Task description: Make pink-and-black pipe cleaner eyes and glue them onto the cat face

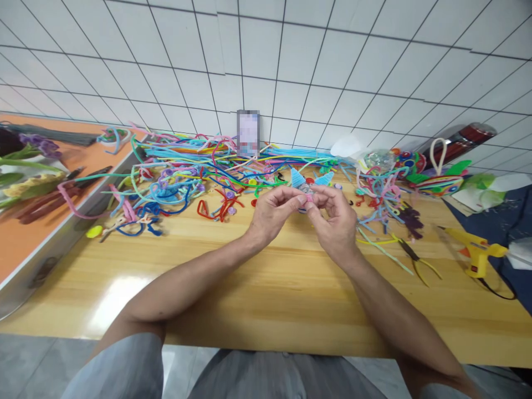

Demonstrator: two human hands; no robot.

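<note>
My left hand [270, 215] and my right hand [337, 223] meet above the middle of the table, thumbs and fingertips pinched together. Between them is a small pipe-cleaner figure [297, 179] with two light-blue triangular pieces sticking up like ears or wings. A grey part and a bit of pink [308, 198] show at the fingertips; my fingers hide the rest. Both hands are closed on this piece. Just behind it lie loose bits, among them a red round one [310, 180].
Tangled pipe cleaners [166, 188] cover the left back of the wooden table [257, 299]; more [380, 194] lie at right. A phone [248, 133] leans on the tiled wall. Pliers [415, 259] and a yellow glue gun [477, 257] lie at right. A grey-edged orange surface [89, 166] borders the left.
</note>
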